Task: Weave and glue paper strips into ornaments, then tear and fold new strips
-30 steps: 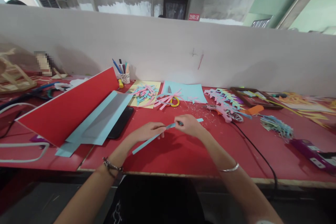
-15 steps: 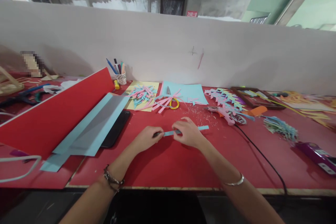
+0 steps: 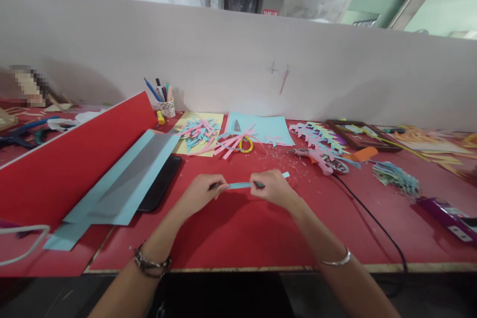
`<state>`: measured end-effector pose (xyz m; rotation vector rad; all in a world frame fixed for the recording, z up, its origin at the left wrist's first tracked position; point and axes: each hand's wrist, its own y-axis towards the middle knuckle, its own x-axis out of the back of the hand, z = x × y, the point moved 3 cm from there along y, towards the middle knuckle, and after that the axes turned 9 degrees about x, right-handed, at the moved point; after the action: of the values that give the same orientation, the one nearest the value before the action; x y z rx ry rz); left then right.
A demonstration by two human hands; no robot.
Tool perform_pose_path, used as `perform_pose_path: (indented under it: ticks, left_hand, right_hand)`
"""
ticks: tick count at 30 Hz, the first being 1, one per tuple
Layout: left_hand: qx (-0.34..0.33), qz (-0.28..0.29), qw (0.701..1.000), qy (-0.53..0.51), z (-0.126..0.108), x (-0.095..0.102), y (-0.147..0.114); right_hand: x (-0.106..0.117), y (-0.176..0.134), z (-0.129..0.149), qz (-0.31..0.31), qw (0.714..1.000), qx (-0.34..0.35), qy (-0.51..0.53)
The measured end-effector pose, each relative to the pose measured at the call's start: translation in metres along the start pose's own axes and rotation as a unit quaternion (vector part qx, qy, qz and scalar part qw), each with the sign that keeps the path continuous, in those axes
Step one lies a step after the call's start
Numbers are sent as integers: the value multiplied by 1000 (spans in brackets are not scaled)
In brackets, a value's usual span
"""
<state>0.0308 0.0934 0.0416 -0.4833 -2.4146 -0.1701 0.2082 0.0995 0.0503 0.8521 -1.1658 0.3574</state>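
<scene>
A narrow light-blue paper strip point(image 3: 239, 186) is stretched level between my two hands, just above the red tabletop. My left hand point(image 3: 204, 190) pinches its left end between thumb and fingers. On the other side my right hand point(image 3: 274, 188) is closed around the strip, and a pale end sticks out beyond the knuckles. Dark spots show at both thumbs; I cannot make out whether they are nails or something held. Behind the hands lie pink and blue paper strips point(image 3: 233, 145) over yellow-handled scissors point(image 3: 246, 144).
At left, folded blue paper point(image 3: 115, 184) leans by a red board point(image 3: 85, 154), over a black phone-like slab point(image 3: 160, 184). A pink glue gun point(image 3: 316, 156) with a black cord lies right. Behind stand a pen cup point(image 3: 166, 108) and a blue sheet point(image 3: 264, 126). A purple power strip point(image 3: 449, 216) sits far right.
My right hand has turned and closed into a fist around the strip, a little farther right. My left hand has shifted slightly left. Less of the strip's right end shows.
</scene>
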Motion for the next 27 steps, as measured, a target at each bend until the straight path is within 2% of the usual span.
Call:
perform_pose_path:
  ticks: [6,9,13,16,18,19,21,23,27]
  left_hand:
    - [17,-33,999,26,4,12,-2]
    - [32,-68,997,23,10,17,-2]
    - [66,-107,992,34,17,22,0]
    - [83,-125,989,19,17,23,0]
    - [77,-103,991,-34,15,18,1]
    - [69,-76,993,-59,13,14,1]
    - [55,-15,995,-83,10,4,1]
    - [44,34,995,-83,7,-6,0]
    - [18,76,995,-70,2,-16,-1]
  right_hand:
    - [24,-11,-18,-17,999,-31,-29]
    - [35,-20,-31,-53,996,-64,-34]
    - [48,-29,-45,-128,983,-109,-79]
    - [52,-31,-43,-229,959,-104,-134]
    - [49,-28,-33,-294,944,-77,-129]
    - [44,-25,-25,-308,943,-56,-113]
    - [30,-15,-6,-274,959,2,-73]
    - [14,-6,12,-189,980,48,-49]
    - [-9,2,29,-52,997,56,14]
